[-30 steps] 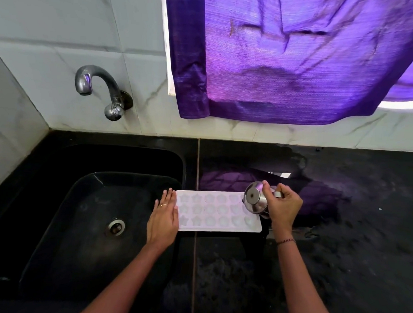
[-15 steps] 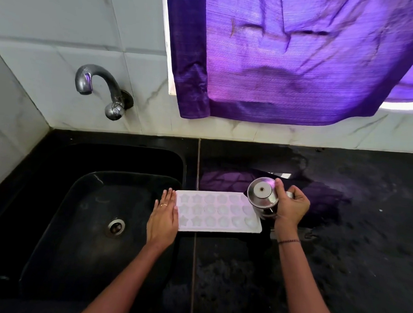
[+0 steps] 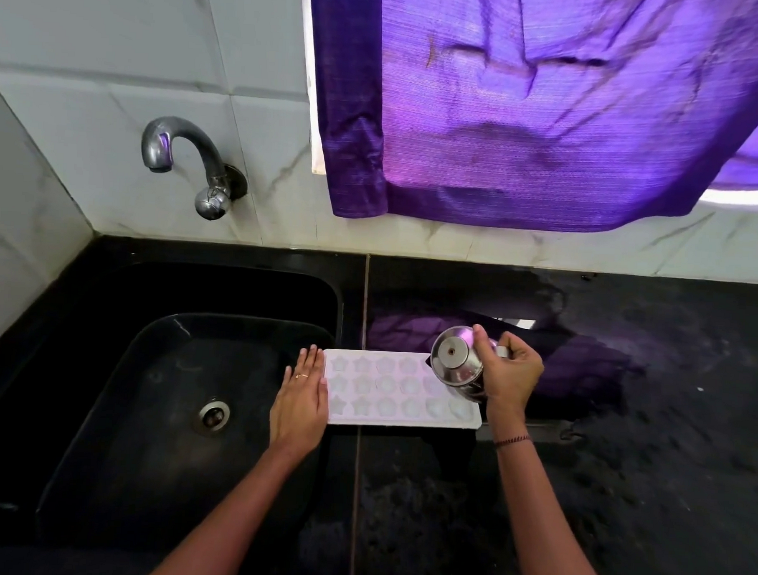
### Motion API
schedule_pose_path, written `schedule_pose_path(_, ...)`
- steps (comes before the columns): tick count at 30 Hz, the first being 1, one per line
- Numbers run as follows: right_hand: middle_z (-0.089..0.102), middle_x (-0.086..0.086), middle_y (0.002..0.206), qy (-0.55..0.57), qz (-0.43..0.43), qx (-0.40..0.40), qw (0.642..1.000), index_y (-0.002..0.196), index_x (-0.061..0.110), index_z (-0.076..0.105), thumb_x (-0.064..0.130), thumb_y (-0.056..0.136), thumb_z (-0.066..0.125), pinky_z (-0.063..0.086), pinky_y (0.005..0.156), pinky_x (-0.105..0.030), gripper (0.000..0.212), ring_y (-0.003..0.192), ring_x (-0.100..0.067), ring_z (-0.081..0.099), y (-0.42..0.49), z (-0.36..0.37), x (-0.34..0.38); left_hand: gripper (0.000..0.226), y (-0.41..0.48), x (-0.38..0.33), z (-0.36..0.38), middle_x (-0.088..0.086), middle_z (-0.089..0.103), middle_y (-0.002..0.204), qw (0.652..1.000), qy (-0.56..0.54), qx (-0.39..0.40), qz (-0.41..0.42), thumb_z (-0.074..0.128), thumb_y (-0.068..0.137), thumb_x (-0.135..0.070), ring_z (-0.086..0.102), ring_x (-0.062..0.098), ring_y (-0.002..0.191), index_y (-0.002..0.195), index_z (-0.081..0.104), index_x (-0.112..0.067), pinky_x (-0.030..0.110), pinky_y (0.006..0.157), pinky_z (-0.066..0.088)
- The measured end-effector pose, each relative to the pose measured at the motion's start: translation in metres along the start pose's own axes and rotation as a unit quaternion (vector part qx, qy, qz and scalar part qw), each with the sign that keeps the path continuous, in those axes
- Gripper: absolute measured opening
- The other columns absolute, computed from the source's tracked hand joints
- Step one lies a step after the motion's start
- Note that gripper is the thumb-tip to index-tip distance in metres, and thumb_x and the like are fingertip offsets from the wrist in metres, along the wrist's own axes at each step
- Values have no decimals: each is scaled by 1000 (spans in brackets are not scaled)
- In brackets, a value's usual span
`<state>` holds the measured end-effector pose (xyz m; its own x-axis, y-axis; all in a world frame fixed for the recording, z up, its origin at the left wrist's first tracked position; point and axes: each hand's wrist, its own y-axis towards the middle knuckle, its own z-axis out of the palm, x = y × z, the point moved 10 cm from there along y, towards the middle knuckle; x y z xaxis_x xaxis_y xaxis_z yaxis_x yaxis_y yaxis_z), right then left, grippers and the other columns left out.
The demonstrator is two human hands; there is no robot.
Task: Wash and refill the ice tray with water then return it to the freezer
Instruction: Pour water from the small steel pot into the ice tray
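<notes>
- The white ice tray [image 3: 401, 390] lies flat on the black desk [image 3: 621, 471], its left end just beside the sink [image 3: 146, 407] rim, which serves as the landmark here.
- The left hand [image 3: 299, 403] lies flat, fingers together, at the tray's sink-side end, steadying it.
- The right hand [image 3: 510, 373] is wrapped around a small steel jug [image 3: 456, 362] over the tray's end farthest from the sink.
- Compared with half a second ago, the jug has swung back toward the sink and tipped further, its base now facing the camera.
- That suggests pouring into the far cells is under way; no stream is visible.
- The tap [image 3: 187, 166] behind the sink looks off, and the freezer step remains.
</notes>
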<state>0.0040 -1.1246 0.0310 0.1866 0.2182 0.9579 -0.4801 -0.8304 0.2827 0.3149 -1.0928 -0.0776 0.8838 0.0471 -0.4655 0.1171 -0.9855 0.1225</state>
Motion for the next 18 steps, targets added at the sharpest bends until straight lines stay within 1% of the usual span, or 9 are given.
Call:
schedule_pose_path(2,26,13,44,-14,-15,6,1000,48,17,28,9,77,76,24,45,-15,56,43,-3,24,-1,2,3,72,0,0,0,0,20,156,1000,3,-1,0,-2,86,-41,4,3,141,147,21,-10,25,117,2)
schedule_pose_path(4,26,6,46,-28,-25,11,999,47,15,29,10,77,76,24,46,-16,56,44,-3,23,-2,3,3,72,1,1,1,0,20,156,1000,4,0,1,-2,86,-41,3,3,141,147,21,-9,25,117,1)
schedule_pose_path(6,27,-1,47,-43,-34,18,998,48,8,30,12,77,76,24,46,-18,55,46,-4,23,-2,5,4,72,1,0,0,0,20,156,1000,2,0,0,-2,86,-41,4,3,141,147,21,-10,25,117,1)
schedule_pose_path(8,29,-5,49,-53,-45,26,997,49,-1,31,12,77,76,23,46,-18,55,48,-7,23,-3,7,5,72,0,0,0,0,19,156,1000,3,0,0,-2,86,-41,3,3,141,147,20,-10,25,117,1)
schedule_pose_path(10,31,-7,48,-59,-51,32,996,50,-5,33,11,77,76,25,46,-18,54,48,-8,25,-5,9,6,73,0,0,0,-1,18,156,1000,6,2,1,-3,86,-41,2,3,141,148,20,-10,25,117,1)
schedule_pose_path(13,33,-9,47,-76,-59,38,995,50,-4,34,13,77,76,27,47,-27,52,49,-14,27,-5,12,8,73,0,0,1,-1,18,156,1000,5,3,1,-3,86,-41,3,4,142,148,19,-10,26,118,2)
schedule_pose_path(16,34,-11,46,-92,-77,44,992,49,1,36,13,77,75,30,48,-30,50,48,-16,29,-6,14,12,73,1,0,1,0,18,156,1000,8,5,2,-3,86,-41,4,5,142,148,20,-10,27,118,3)
schedule_pose_path(18,35,-4,46,-105,-94,51,989,48,4,36,14,76,76,34,51,-34,49,48,-15,30,-7,16,15,73,1,0,1,0,18,156,1000,7,5,1,-3,86,-42,3,3,142,148,19,-10,26,118,2)
